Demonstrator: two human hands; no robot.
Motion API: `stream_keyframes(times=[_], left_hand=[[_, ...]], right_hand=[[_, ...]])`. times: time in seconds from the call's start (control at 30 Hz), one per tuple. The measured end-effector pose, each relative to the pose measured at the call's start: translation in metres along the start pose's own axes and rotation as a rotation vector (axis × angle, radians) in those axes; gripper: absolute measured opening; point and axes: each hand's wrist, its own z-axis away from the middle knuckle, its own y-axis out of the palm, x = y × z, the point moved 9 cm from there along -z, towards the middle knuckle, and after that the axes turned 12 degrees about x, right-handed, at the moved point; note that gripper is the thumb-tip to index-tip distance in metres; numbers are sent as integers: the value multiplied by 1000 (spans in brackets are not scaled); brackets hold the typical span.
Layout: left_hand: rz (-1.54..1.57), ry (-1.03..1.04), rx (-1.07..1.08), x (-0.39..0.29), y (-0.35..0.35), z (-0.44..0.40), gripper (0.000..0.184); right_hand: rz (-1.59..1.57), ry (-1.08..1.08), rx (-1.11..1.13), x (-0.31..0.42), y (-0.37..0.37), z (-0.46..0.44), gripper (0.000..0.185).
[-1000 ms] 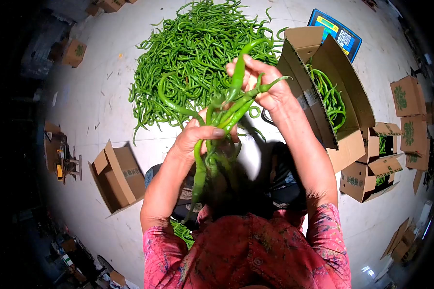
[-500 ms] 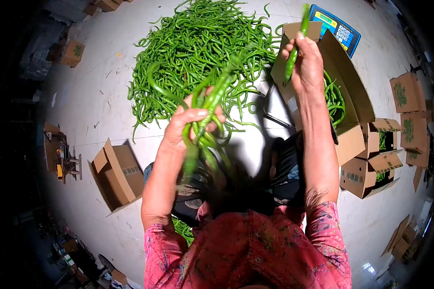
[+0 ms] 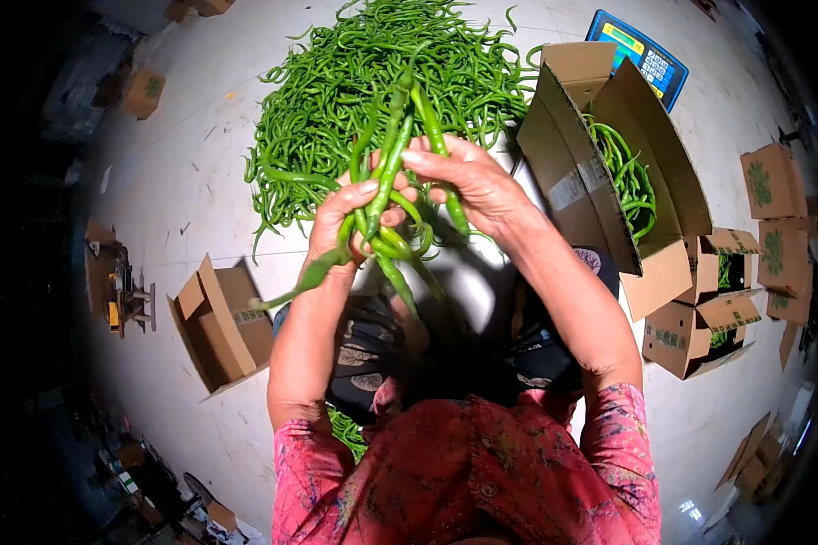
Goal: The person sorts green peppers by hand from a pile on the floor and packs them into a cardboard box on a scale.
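Note:
My left hand (image 3: 341, 222) is closed round a loose bunch of long green chili peppers (image 3: 389, 168), whose ends stick out above and below the fist. Close beside it, my right hand (image 3: 468, 182) grips one green chili pepper (image 3: 433, 123) that points up and down past the fingers. The fingertips of both hands nearly meet at the bunch; whether they touch is hard to tell. Behind the hands lies a large heap of green chili peppers (image 3: 336, 82) on the pale floor.
An open cardboard box (image 3: 563, 136) with chilies inside stands at the right, beside a blue scale display (image 3: 641, 59). Smaller boxes (image 3: 673, 336) with chilies sit further right. Another open box (image 3: 214, 318) is at the left. More chilies (image 3: 345, 434) show beside my left leg.
My right hand has come down and left from beside the tall box to the bunch, still with a chili in it. My left hand has stayed in about the same place.

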Motion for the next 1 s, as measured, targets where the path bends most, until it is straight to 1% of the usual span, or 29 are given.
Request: stream_keyframes(times=[0.03, 0.1, 0.2, 0.23, 0.3, 0.33, 0.4, 0.47, 0.57, 0.6, 0.7, 0.73, 0.83, 0.87, 0.97, 1.0], left_hand=[[-69, -75, 12, 4, 2, -1, 41], [-179, -63, -143, 8, -1, 0, 32], [-303, -110, -256, 14, -18, 3, 35], [-306, -153, -154, 16, -16, 0, 37], [-178, -109, -124, 20, -13, -2, 39], [-164, -93, -130, 19, -10, -3, 38], [-132, -61, -142, 14, -4, -4, 36], [-137, -53, -126, 12, -5, -4, 36], [-146, -52, -149, 11, -9, -1, 34], [-141, -48, -168, 11, -10, 1, 33], [-156, -71, -198, 7, -22, 6, 33], [-167, -84, -205, 6, -26, 7, 34], [-151, 14, -274, -4, -28, 10, 31], [-108, 6, -262, -5, -24, 9, 28], [-60, 74, -270, -11, -29, 10, 25], [-22, 90, -267, -13, -32, 9, 24]], right_hand=[[-12, 10, 41, -5, 4, -4, 26], [3, 32, -57, -12, -8, -6, 23], [-39, 8, -92, -12, -12, -6, 21], [-60, 7, -78, -13, -11, -7, 20], [-101, 5, -51, -14, -11, -9, 20], [-159, 2, -18, -12, -11, -9, 24], [-137, -18, -44, -9, -17, -9, 24], [-116, -31, -110, -6, -19, -8, 24], [-92, -28, -76, -7, -22, -9, 24], [-51, -44, -133, -8, -28, -10, 26], [-35, -31, -176, -9, -30, -6, 19], [-10, -30, -195, -8, -33, -4, 19], [-106, -32, -180, -9, -36, -4, 22], [-124, -3, -147, -15, -37, -6, 22], [-90, -54, -222, -15, -46, -5, 20], [-146, -74, -270, -9, -46, -3, 17]])
